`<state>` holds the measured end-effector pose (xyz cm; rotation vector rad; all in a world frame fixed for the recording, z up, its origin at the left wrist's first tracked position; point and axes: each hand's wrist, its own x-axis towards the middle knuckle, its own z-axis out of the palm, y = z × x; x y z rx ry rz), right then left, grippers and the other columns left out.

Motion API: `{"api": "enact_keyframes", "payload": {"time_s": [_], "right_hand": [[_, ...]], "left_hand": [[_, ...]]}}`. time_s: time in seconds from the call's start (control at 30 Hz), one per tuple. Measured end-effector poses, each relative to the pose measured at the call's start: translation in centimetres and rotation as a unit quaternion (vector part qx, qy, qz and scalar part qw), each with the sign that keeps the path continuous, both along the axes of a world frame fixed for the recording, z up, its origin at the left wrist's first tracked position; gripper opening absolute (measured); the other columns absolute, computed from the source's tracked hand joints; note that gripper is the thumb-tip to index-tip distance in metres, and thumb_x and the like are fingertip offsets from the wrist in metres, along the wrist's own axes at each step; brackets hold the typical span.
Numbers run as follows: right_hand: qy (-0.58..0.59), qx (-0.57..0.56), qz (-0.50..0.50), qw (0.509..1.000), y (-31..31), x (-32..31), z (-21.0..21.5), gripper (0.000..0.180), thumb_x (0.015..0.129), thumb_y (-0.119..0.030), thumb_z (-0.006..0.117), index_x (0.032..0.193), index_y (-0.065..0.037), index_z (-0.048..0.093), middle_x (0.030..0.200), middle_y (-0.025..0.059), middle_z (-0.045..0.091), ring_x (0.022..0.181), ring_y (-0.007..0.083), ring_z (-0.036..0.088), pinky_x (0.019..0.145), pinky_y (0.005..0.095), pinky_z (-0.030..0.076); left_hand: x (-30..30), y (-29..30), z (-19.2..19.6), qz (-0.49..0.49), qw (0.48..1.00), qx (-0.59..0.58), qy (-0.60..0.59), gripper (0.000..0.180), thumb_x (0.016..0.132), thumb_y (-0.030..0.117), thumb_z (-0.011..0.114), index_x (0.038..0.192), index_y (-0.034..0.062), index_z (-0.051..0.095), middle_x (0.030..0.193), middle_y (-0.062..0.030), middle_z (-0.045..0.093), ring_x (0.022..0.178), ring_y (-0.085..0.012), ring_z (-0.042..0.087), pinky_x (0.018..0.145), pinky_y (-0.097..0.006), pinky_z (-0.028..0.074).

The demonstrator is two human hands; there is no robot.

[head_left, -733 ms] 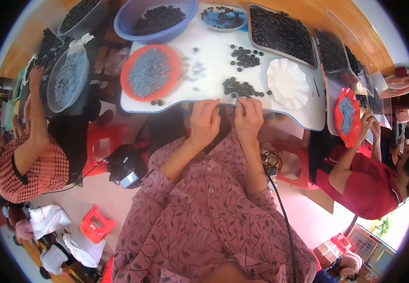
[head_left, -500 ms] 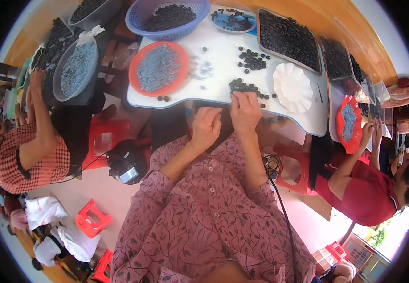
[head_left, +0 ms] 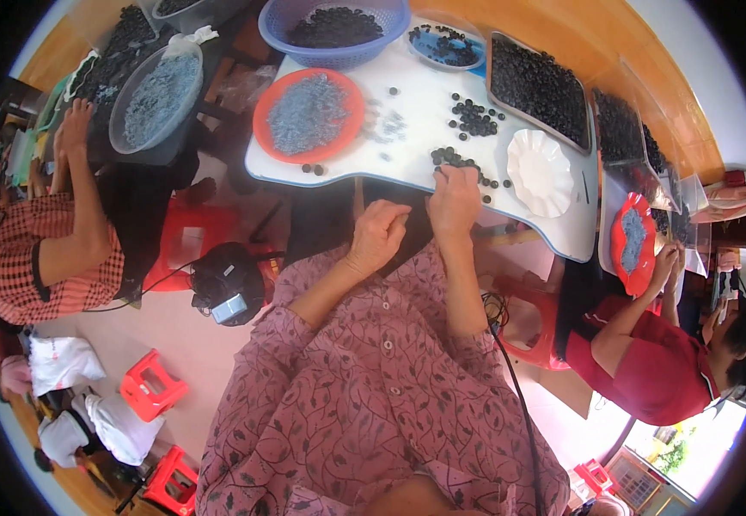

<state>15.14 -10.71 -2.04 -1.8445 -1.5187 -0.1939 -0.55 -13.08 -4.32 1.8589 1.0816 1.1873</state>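
Head view: the right hand (head_left: 453, 199) pinches narrowly at a cluster of dark beads (head_left: 452, 158) on the white tabletop's (head_left: 407, 159) near edge; the left hand (head_left: 376, 236) is curled just below, contents hidden. Picking singly looks wisest. The orange plate (head_left: 272, 136) holds grey bits, the blue basket (head_left: 347, 57) dark beads.

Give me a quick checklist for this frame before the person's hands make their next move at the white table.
1. Right hand at the pile of dark round pieces on the near table edge: ok.
2. Left hand off the table, fingers curled; whether its grip holds anything: cannot tell.
3. White scalloped dish close to the right hand and bare: ok.
4. Orange plate of grey material within view, left of the pile: ok.
5. Loose pieces well inside the white table edge: not ok, some lie near it.
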Motion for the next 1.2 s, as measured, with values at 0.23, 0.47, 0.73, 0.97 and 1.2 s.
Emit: {"api": "enact_keyframes", "payload": {"time_s": [0.23,0.47,0.73,0.97,1.2], "right_hand": [[0.611,-0.099,0.106,0.778,-3.5,-0.8,2.6,0.02,0.091,-0.013,0.064,0.103,0.002,0.068,0.081,-0.0005,0.064,0.067,0.0042,0.05,0.061,0.0193,0.041],[0.655,-0.122,0.154,0.73,-4.9,-1.9,2.0,0.018,0.091,-0.012,0.064,0.102,0.001,0.068,0.08,-0.0012,0.063,0.068,0.0044,0.051,0.061,0.0195,0.042],[0.527,-0.111,0.158,0.828,-5.6,-3.7,1.7,0.014,0.091,-0.011,0.063,0.098,0.0,0.068,0.083,0.0009,0.062,0.071,0.0062,0.054,0.065,0.0207,0.045],[0.535,-0.096,0.141,0.827,-5.7,-4.6,2.3,0.013,0.091,-0.009,0.061,0.097,0.002,0.066,0.084,0.0037,0.06,0.072,0.0088,0.058,0.067,0.022,0.048],[0.552,-0.125,0.138,0.813,-5.8,-4.8,1.5,0.014,0.092,-0.008,0.061,0.099,0.003,0.065,0.085,0.0042,0.061,0.073,0.0079,0.058,0.066,0.0223,0.049]], "left_hand": [[-0.5,0.5,2.2,-0.057,0.913,-0.3,-0.272,0.022,0.094,0.009,0.057,0.114,0.0006,0.063,0.097,-0.0075,0.066,0.08,-0.0125,0.065,0.072,-0.025,0.053],[-0.4,0.0,3.2,-0.089,0.888,-0.309,-0.327,0.022,0.093,0.007,0.058,0.112,-0.001,0.065,0.101,-0.0079,0.065,0.081,-0.0113,0.064,0.071,-0.024,0.054],[-1.0,-0.4,2.1,-0.053,0.866,-0.34,-0.363,0.018,0.091,0.007,0.062,0.107,-0.0026,0.065,0.088,-0.0047,0.066,0.075,-0.0094,0.063,0.067,-0.023,0.054],[-0.7,-0.5,2.2,-0.051,0.853,-0.335,-0.397,0.017,0.092,0.008,0.061,0.105,-0.0029,0.065,0.088,-0.0045,0.067,0.074,-0.0078,0.061,0.063,-0.022,0.053],[-1.2,-0.4,1.7,-0.041,0.843,-0.363,-0.395,0.015,0.092,0.008,0.061,0.1,-0.0034,0.066,0.082,-0.0037,0.066,0.069,-0.0077,0.061,0.061,-0.022,0.053]]}}
